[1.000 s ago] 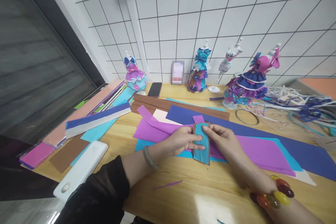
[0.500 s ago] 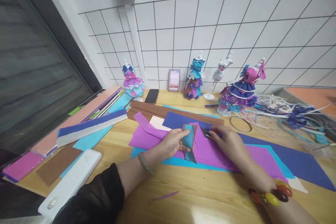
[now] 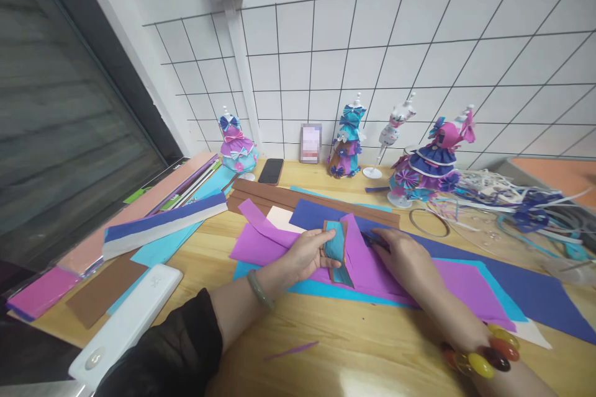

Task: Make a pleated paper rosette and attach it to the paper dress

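My left hand (image 3: pixel 311 254) pinches a small folded piece of teal and brown crepe paper (image 3: pixel 334 240), held upright between thumb and fingers. Its lower tail flares out over the purple paper (image 3: pixel 261 242). To the right, my right hand (image 3: pixel 404 260) is curled low over the papers, its fingertips closed on dark scissors (image 3: pixel 371 238). Those scissors are mostly covered by the fingers. Beneath both hands lie the purple sheets, with a dark blue sheet (image 3: pixel 310 216) behind and a light blue sheet (image 3: pixel 302 287) under them.
Dressed miniature mannequins (image 3: pixel 238 149) and a bare one (image 3: pixel 391 130) stand along the wall. A phone (image 3: pixel 270 171) lies at the back. Tangled ribbons (image 3: pixel 521 198) are on the right, a long white object (image 3: pixel 125 322) at left. A purple scrap (image 3: pixel 292 350) lies in front.
My right hand has closed further over the scissors, hiding more of them. The folded teal and brown piece has turned slightly in my left hand. The view has shifted a little.
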The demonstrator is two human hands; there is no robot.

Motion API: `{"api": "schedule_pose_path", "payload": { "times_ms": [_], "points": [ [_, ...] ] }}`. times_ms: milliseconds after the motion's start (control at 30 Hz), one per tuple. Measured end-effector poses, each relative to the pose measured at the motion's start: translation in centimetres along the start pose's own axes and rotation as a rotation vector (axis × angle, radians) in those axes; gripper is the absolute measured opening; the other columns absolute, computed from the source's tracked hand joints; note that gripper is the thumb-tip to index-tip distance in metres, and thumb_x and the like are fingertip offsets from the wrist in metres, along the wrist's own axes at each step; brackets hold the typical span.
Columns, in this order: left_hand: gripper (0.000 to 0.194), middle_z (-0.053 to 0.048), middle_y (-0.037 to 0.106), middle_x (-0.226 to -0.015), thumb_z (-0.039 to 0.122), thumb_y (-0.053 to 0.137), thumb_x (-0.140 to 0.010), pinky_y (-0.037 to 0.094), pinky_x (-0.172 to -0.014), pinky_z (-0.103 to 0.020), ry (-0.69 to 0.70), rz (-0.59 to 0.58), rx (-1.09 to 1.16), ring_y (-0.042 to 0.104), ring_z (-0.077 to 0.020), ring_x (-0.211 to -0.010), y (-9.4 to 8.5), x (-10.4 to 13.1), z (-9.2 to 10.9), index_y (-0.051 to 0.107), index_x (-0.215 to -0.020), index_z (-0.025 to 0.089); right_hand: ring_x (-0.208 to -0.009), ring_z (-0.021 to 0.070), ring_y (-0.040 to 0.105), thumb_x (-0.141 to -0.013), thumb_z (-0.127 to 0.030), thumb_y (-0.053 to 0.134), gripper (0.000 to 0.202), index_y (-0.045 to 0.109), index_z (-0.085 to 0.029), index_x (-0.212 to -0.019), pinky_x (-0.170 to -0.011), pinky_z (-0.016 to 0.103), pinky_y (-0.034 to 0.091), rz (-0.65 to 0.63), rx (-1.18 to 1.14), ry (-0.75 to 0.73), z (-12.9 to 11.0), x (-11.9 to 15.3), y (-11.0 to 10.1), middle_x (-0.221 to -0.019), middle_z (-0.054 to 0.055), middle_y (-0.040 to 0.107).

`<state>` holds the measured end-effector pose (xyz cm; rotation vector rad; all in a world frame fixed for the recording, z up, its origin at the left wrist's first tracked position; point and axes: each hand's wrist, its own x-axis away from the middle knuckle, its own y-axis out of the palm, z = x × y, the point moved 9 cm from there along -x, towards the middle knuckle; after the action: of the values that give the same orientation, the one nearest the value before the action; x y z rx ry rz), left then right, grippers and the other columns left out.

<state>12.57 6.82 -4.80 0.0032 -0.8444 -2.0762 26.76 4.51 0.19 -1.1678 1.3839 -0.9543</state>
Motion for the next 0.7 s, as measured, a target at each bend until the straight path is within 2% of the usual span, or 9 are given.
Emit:
{"api": "schedule_pose_path", "payload": {
  "times_ms": [133,333,400,567,700],
  "points": [
    [0.018,-0.001,0.058,-0.063,0.031,0.057,-0.074,0.050,-0.052,-0.026,-0.002,0.002,0.002,0.056,-0.0104,-0.051,0.0,-0.1,0.0,0.053,-0.076,0.013,-0.082,0.0238,0.060,-0.082,-0.023,0.039,0.027,0.062,-0.021,-0.097,-0.065,0.031,0.040,-0.043,-0.031,0.054,1.0,-0.1,0.8,-0.093,0.008,0.065],
    [0.020,-0.002,0.059,-0.065,0.032,0.058,-0.073,0.050,-0.053,-0.026,-0.011,0.022,0.001,0.057,-0.0110,-0.054,0.0,0.0,0.0,0.052,-0.076,0.013,-0.078,0.0245,0.059,-0.083,-0.027,0.037,0.028,0.059,-0.016,-0.094,-0.062,0.031,0.040,0.129,-0.086,0.178,2.7,-0.1,-0.5,-0.091,0.013,0.063],
    [0.020,-0.002,0.059,-0.066,0.032,0.058,-0.073,0.050,-0.053,-0.027,-0.010,0.020,0.004,0.057,-0.0110,-0.055,0.0,0.0,0.0,0.052,-0.076,0.013,-0.075,0.0235,0.059,-0.084,-0.029,0.035,0.028,0.056,-0.016,-0.096,-0.059,0.030,0.039,0.146,-0.159,0.204,2.9,-0.1,-0.6,-0.089,0.012,0.063],
    [0.020,0.000,0.058,-0.064,0.033,0.059,-0.073,0.050,-0.053,-0.027,0.006,0.000,0.011,0.056,-0.0104,-0.053,0.0,0.0,0.0,0.051,-0.076,0.014,-0.065,0.0216,0.059,-0.082,-0.041,0.038,0.034,0.053,-0.016,-0.099,-0.053,0.027,0.038,0.046,-0.353,0.240,2.2,-0.2,0.6,-0.075,0.009,0.065],
    [0.021,0.002,0.053,-0.057,0.032,0.060,-0.072,0.051,-0.054,-0.028,0.017,0.020,0.021,0.053,-0.0090,-0.049,-0.2,-0.1,0.0,0.049,-0.073,0.014,-0.056,0.0211,0.058,-0.073,-0.053,0.047,0.038,0.061,-0.020,-0.084,-0.048,0.027,0.034,-0.083,-0.321,0.186,1.0,0.0,1.6,-0.063,0.005,0.065]
  ]
}}
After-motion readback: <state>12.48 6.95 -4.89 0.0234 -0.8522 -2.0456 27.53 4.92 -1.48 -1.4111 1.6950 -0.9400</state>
